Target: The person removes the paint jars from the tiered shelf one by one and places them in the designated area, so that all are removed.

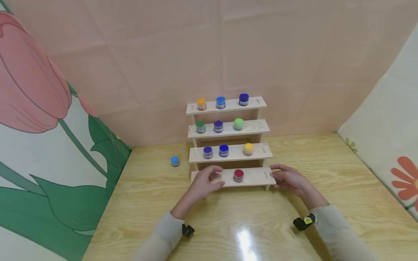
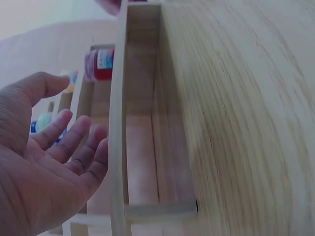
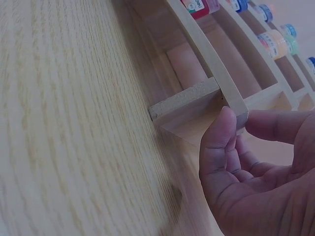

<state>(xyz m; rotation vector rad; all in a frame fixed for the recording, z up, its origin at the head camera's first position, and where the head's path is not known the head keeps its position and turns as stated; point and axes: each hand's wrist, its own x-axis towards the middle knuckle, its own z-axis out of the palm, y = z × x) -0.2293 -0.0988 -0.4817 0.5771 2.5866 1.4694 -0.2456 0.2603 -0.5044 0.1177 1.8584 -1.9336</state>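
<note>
A wooden tiered rack (image 1: 230, 156) stands on the table, with small paint jars on its steps. My right hand (image 1: 289, 178) pinches the right end of the lowest step; in the right wrist view its thumb and forefinger lie on either side of the board's corner (image 3: 235, 105). Over the left part of that step is my left hand (image 1: 204, 183), its fingers loosely bent and nothing between them. A red paint jar (image 1: 238, 175) sits on the lowest step between the hands. In the left wrist view the left palm (image 2: 54, 191) shows beside the step's front edge.
Yellow (image 1: 248, 149), green (image 1: 200, 127), orange (image 1: 201, 104) and several blue or purple jars stand on the upper steps. A light blue jar (image 1: 175, 161) sits on the table left of the rack. Behind rises a pink cloth backdrop (image 1: 163, 65); flower-printed panels flank the table.
</note>
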